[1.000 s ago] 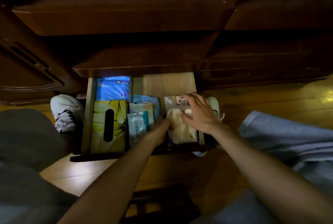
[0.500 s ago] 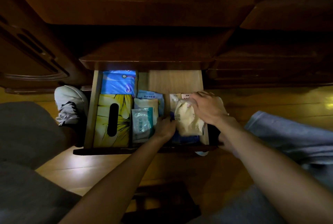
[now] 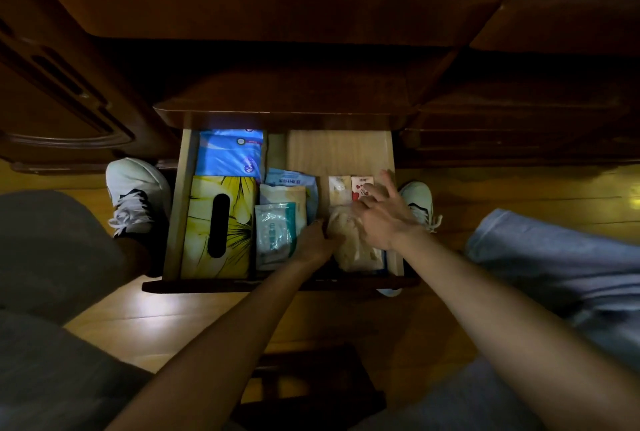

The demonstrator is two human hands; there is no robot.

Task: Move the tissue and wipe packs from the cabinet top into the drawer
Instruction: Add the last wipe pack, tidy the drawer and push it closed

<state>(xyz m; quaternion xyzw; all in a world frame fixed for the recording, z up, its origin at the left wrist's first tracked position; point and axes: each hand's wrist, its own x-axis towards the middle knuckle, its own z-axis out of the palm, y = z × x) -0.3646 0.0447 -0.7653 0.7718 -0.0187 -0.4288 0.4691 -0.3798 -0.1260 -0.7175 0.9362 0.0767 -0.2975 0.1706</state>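
Hiding the beige pack (image 3: 356, 250), left hand (image 3: 313, 243) fingers unclear.

Open drawer (image 3: 173, 208), viewed from above. The left column is filled by a yellow tissue box (image 3: 221, 222) with a blue pack (image 3: 230, 155) behind it. The middle column holds overlapping wipe packs (image 3: 277, 226) reaching about two-thirds of the way back. The front right corner is occupied by a beige pack (image 3: 353, 250), with the left hand (image 3: 315, 240) at its left edge and the right hand (image 3: 381, 215) spread over its rear. Two small sachets (image 3: 349, 188) lie just behind. Bare drawer floor (image 3: 339, 153) remains at the rear centre and right. The cabinet ledge (image 3: 277, 111) overhangs the rear edge, limiting entry from above there.
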